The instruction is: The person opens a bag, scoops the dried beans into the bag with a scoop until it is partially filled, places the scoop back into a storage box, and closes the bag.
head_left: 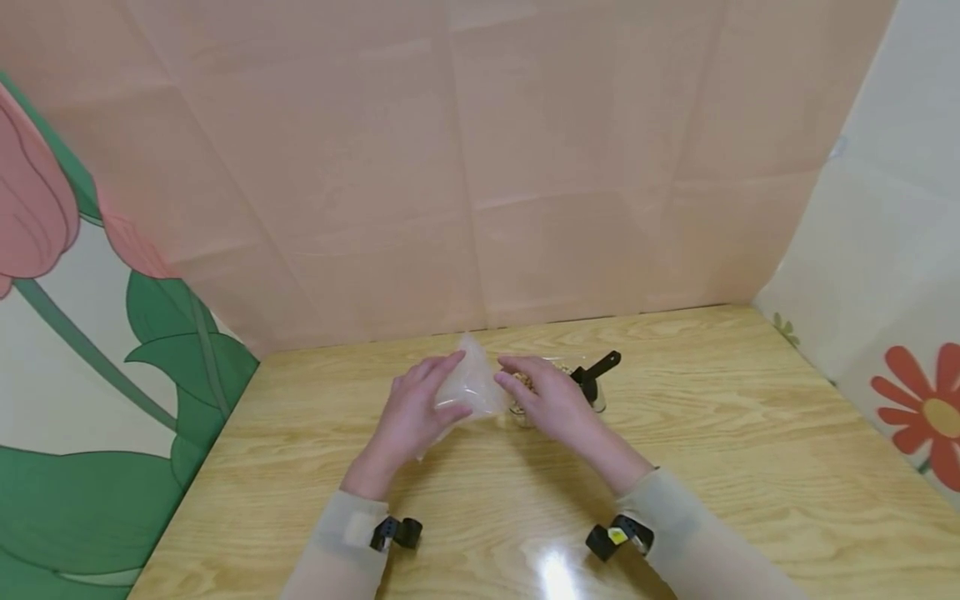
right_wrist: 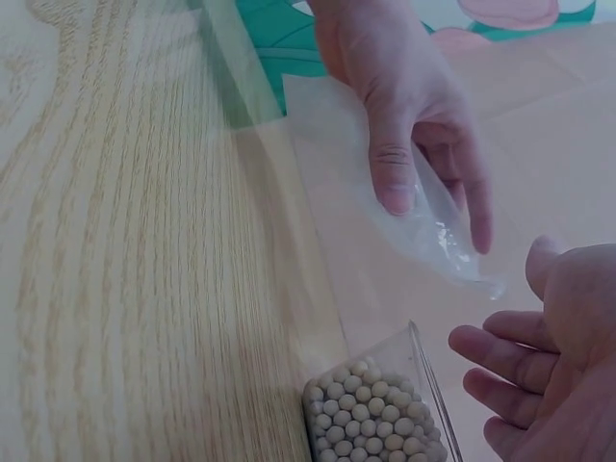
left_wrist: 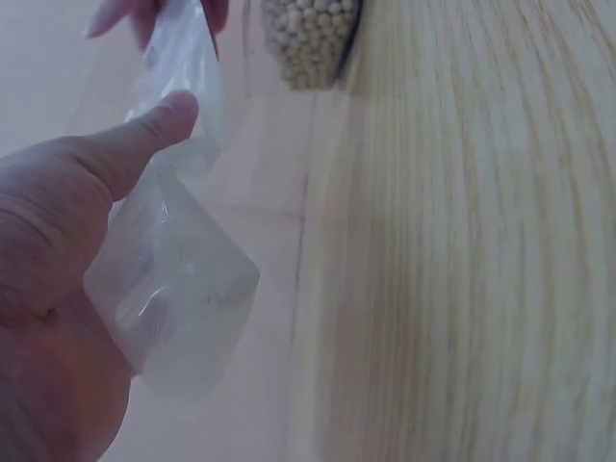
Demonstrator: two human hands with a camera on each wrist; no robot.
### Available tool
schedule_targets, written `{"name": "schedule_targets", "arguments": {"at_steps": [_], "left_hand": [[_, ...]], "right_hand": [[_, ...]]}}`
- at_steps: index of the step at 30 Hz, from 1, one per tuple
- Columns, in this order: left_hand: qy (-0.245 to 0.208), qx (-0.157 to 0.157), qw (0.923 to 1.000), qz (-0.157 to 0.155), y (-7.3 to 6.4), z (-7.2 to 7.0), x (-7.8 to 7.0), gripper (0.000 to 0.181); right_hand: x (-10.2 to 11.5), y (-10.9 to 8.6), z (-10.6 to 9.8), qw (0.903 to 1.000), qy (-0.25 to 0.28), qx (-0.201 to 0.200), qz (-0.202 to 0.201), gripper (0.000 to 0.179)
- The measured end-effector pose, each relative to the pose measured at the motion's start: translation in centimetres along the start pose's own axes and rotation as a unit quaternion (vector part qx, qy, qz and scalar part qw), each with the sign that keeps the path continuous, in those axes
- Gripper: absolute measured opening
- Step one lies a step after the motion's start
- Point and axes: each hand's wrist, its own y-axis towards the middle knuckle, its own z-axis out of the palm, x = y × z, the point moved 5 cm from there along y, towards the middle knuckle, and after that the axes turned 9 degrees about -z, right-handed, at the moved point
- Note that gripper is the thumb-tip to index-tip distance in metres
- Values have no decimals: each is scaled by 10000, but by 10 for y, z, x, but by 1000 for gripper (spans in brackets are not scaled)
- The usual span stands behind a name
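Note:
A clear plastic bag (head_left: 474, 385) hangs above the table, pinched between the thumb and fingers of my left hand (head_left: 411, 414). In the left wrist view the bag (left_wrist: 183, 298) droops below the thumb, partly crumpled. My right hand (head_left: 553, 402) is just to the right of the bag. Seen from the right wrist, its fingers (right_wrist: 510, 358) are loosely bent, apart from the bag and holding nothing. Beneath the right hand stands a clear container of small round beige balls (right_wrist: 371, 414), partly hidden by that hand in the head view.
A black scoop (head_left: 602, 367) leans out beside the right hand, its handle pointing up and right. The wooden table (head_left: 465, 508) meets a pink-covered wall (head_left: 450, 208) at the back. Flower-printed sheets (head_left: 915, 250) flank the sides.

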Motion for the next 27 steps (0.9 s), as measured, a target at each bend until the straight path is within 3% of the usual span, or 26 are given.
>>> {"name": "schedule_targets", "arguments": {"at_steps": [13, 19, 27], "left_hand": [[-167, 63, 9993, 333, 0, -1, -3, 83], [-164, 134, 9991, 376, -1, -2, -6, 83], [-94, 108, 9991, 396, -1, -2, -8, 83]], "right_hand": [[-1, 1, 1, 9998, -125, -165, -74, 34], [0, 1, 0, 9994, -280, -193, -69, 19], [1, 0, 0, 9990, -341, -272, -5, 14]]}}
